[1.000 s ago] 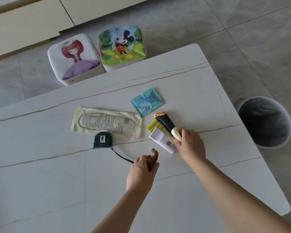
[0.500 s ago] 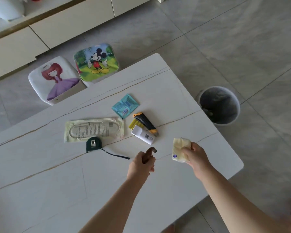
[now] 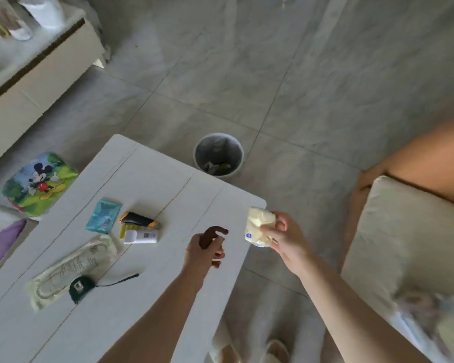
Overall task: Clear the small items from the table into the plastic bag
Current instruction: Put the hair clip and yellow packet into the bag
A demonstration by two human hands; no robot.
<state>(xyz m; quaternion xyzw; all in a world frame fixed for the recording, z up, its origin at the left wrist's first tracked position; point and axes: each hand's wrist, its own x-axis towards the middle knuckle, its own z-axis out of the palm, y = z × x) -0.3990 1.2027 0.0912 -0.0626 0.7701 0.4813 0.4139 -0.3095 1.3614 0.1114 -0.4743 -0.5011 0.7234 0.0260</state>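
Plastic bag (image 3: 260,226), pale yellow and crumpled into a wad, sits in the right hand (image 3: 283,238) just off the worktop's (image 3: 152,184) near right corner, above the floor. The right hand pinches it between thumb and curled fingers. The left hand (image 3: 203,251) hovers over the worktop's right edge with its fingers curled around a small brown curved object (image 3: 212,233), whose tip sticks out above the fist.

Left on the worktop are a teal sachet (image 3: 104,216), a black and orange utility knife (image 3: 139,220), some yellow sticks (image 3: 123,230) partly under a small white box (image 3: 140,236), a long pale sealed packet (image 3: 74,271) and a dark green tape measure (image 3: 80,285) with its black strap trailing right. All lie well apart from both hands.

On the floor beyond the worktop stands a round waste bin (image 3: 219,155). Two cartoon-printed stools (image 3: 40,183) stand at the left, and a cream cushion (image 3: 404,239) lies at the right.
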